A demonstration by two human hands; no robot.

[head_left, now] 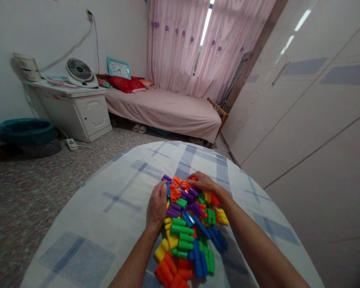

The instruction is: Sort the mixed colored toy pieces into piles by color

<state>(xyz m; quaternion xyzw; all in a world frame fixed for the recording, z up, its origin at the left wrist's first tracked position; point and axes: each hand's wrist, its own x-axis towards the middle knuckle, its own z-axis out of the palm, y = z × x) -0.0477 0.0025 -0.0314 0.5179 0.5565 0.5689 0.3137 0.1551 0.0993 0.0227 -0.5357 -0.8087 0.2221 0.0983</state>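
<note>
Heap of bright plastic tube blocks (189,230), jumbled, lying flat on cloth-covered table (108,224)

One head-worn camera looks forward and down, close over the table (114,208), toward the bed (168,108).

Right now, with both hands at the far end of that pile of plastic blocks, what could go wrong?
The block pile runs toward the near edge of the table; the orange blocks closest to it might slide off if nudged. The left hand and right hand press in from both sides, so loose pieces between them may pop out and scatter across the cloth.
</note>
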